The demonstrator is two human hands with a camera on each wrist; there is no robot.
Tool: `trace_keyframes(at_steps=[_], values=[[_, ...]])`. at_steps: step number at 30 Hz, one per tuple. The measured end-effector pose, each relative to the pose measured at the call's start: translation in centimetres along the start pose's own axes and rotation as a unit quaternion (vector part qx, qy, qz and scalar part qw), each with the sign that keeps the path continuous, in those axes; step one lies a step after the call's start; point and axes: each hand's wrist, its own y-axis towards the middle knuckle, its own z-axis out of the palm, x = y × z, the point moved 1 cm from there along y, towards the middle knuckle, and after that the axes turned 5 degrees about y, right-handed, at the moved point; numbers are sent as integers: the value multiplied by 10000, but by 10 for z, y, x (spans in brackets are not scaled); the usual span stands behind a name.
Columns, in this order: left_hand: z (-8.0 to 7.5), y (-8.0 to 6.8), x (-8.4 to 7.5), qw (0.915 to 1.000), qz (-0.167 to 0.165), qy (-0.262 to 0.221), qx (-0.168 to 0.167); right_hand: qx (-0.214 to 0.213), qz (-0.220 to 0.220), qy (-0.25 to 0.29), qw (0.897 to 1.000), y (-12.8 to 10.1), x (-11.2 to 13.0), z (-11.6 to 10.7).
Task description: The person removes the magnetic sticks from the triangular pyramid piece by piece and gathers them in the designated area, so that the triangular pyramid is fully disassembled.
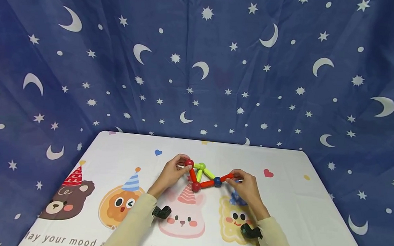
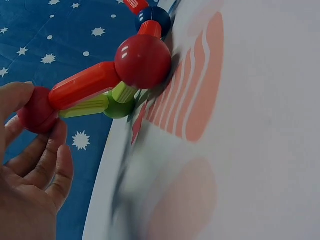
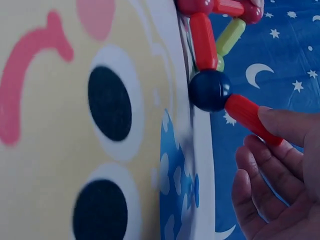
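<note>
A frame of magnetic rods and balls stands over the middle of the table. My left hand (image 1: pixel 172 171) pinches its upper-left red ball (image 2: pixel 39 111) between thumb and fingers. From that ball a red rod (image 2: pixel 85 85) runs to a second red ball (image 1: pixel 196 186), and a yellow-green rod runs to the green ball (image 1: pixel 202 166). More rods join the green ball and the second red ball to the dark blue ball (image 3: pixel 210 90). My right hand (image 1: pixel 247 185) pinches the free end of a red rod (image 3: pixel 252 119) whose other end touches the blue ball.
The white table cover (image 1: pixel 283 167) carries printed cartoon figures, hearts and lettering. Behind the table's far edge hangs a dark blue curtain (image 1: pixel 219 101) with moons and stars. A black wrist device (image 1: pixel 251 231) sits by each sleeve.
</note>
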Motion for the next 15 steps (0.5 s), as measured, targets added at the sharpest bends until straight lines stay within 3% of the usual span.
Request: trace_keyframes(at_steps=[6, 15], values=[[-6, -13, 7, 9999, -83, 68, -11, 198, 173, 9, 9997, -3, -7, 4], [-16, -13, 11, 9995, -94, 288, 119, 224, 356, -146, 9990, 6, -12, -3]])
